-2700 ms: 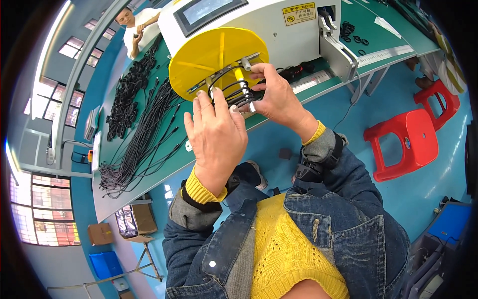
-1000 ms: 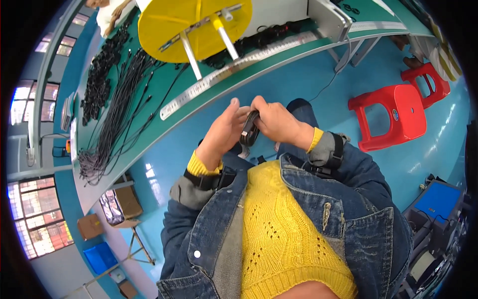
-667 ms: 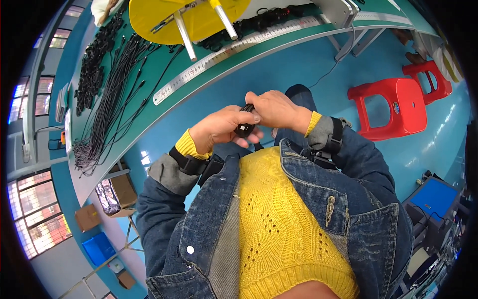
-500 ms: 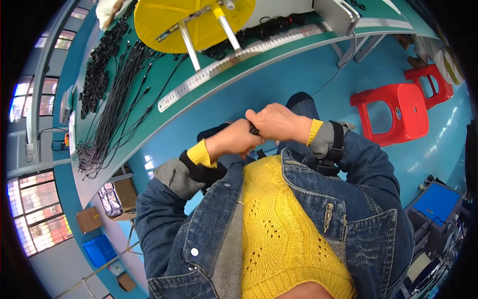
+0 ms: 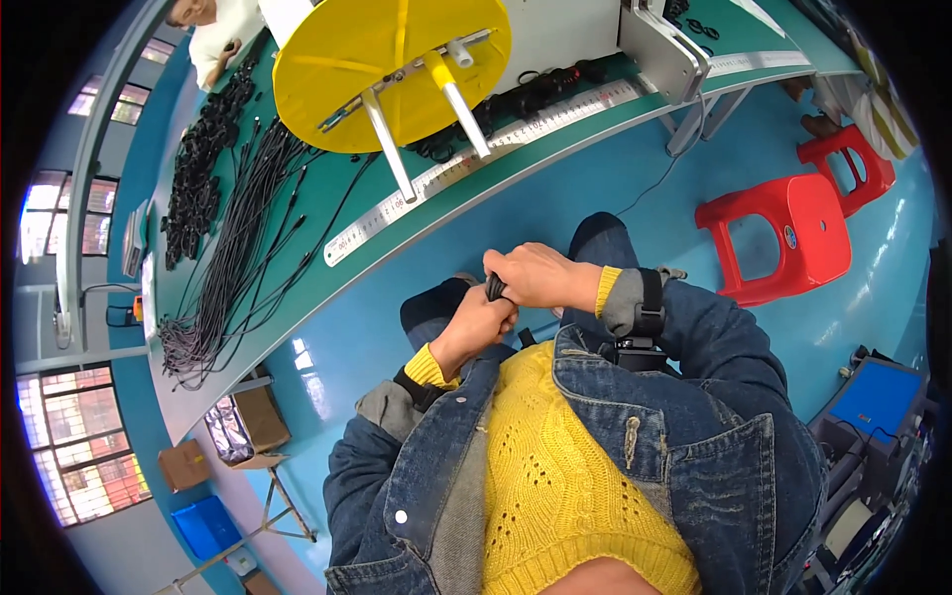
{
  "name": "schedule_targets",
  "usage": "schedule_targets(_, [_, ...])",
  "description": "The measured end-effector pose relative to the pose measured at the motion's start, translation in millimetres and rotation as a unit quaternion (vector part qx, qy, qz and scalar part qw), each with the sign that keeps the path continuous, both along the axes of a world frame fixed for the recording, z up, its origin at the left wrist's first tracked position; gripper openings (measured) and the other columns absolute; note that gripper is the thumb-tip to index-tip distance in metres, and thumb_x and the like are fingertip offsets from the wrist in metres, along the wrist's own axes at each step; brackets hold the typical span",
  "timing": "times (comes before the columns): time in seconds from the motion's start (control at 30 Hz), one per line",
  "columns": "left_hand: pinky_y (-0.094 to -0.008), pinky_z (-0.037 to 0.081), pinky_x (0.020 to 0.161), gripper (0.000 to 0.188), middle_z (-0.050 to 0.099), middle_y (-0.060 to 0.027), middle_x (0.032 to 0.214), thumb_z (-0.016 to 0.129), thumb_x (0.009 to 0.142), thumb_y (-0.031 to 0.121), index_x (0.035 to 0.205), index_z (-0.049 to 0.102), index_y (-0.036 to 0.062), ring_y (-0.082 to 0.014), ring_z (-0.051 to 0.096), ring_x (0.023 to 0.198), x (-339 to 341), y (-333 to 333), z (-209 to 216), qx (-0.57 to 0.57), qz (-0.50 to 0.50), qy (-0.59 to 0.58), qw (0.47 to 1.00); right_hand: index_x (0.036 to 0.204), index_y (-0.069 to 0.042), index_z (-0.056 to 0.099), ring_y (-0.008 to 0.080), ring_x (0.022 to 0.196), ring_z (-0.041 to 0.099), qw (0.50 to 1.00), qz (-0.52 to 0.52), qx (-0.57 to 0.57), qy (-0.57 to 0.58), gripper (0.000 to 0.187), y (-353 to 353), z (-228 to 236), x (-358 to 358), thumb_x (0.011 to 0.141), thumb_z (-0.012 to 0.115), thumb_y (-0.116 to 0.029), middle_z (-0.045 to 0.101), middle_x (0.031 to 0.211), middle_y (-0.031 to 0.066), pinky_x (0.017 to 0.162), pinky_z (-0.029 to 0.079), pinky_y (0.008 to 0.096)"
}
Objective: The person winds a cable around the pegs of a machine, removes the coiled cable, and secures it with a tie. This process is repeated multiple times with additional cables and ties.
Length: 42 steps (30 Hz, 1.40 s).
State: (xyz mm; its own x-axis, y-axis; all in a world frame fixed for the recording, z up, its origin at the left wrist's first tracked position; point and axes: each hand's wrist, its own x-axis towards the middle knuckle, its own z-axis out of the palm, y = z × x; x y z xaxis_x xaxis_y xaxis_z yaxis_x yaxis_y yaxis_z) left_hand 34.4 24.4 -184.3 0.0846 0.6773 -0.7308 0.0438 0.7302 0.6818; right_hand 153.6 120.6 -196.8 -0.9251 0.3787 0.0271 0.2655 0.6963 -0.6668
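A small black cable coil (image 5: 495, 288) is held between my hands, above my lap and just off the table's edge. My right hand (image 5: 540, 276) has its fingers closed around the coil's upper part. Lower and to the left, my left hand (image 5: 478, 323) is closed at the coil's lower end. Most of the coil is hidden by my fingers. On the green table (image 5: 297, 283) ahead lie a long bundle of loose black cables (image 5: 243, 223) and a pile of black coiled cables (image 5: 193, 188).
A yellow disc with metal rods (image 5: 392, 74) stands over the table, above a steel ruler (image 5: 476, 154) along the front edge. A metal bracket (image 5: 669, 50) is at right. Red stools (image 5: 783, 238) stand on the blue floor. Another person (image 5: 220, 45) is at the far left.
My left hand has moved lower and closer to my body, and the black coil shows more between my hands. The view has shifted, bringing the other person into sight.
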Motion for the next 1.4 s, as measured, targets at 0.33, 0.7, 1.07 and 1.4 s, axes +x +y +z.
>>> schedule_targets(0.33, [-0.019, 0.028, 0.04, 0.007, 0.047, -0.0028, 0.071, 0.05, 0.087, 0.013, 0.09, 0.046, 0.0074, -0.0085, 0.041, 0.055, -21.8, -0.8, 15.6, 0.124, 0.238, -0.183, 0.946, 0.088, -0.009, 0.059, 0.0304, 0.076, 0.058, 0.954, -0.133, 0.188, 0.191, 0.015, 75.9, 38.2, -34.6, 0.074, 0.059, -0.013, 0.058, 0.083, 0.0118, 0.065, 0.047, 0.0387])
schedule_targets(0.7, [-0.018, 0.028, 0.041, 0.009, 0.044, -0.0016, 0.069, 0.053, 0.086, 0.013, 0.09, 0.047, 0.0082, -0.0088, 0.042, 0.058, -41.8, 3.0, 27.3, 0.173, 0.197, -0.218, 0.94, 0.078, -0.007, 0.065, 0.0245, 0.069, 0.063, 0.952, -0.255, 0.027, 0.171, 0.01, 110.8, 29.4, -71.8, 0.074, 0.057, -0.011, 0.064, 0.081, 0.0101, 0.062, 0.048, 0.0359])
schedule_targets(1.07, [-0.0203, 0.031, 0.042, 0.01, 0.044, -0.002, 0.07, 0.052, 0.086, 0.013, 0.092, 0.048, 0.0063, -0.0101, 0.043, 0.058, -26.8, 80.7, 36.4, 0.27, 0.279, -0.177, 0.904, 0.078, -0.005, 0.059, 0.0031, 0.047, 0.03, 0.703, -0.213, -0.64, 0.227, 0.013, 91.0, 49.6, -19.6, 0.084, 0.058, -0.016, 0.045, 0.064, -0.0039, 0.041, 0.022, 0.0175])
schedule_targets(1.4, [-0.021, 0.031, 0.04, 0.008, 0.046, -0.002, 0.068, 0.052, 0.086, 0.012, 0.09, 0.049, 0.0055, -0.0094, 0.043, 0.055, -18.7, 58.1, 8.2, 0.262, 0.212, -0.189, 0.922, 0.09, -0.002, 0.057, 0.0064, 0.059, 0.046, 0.783, -0.077, -0.533, 0.313, 0.013, 11.1, 22.0, 23.2, 0.088, 0.053, -0.015, 0.055, 0.078, 0.0017, 0.051, 0.037, 0.0176])
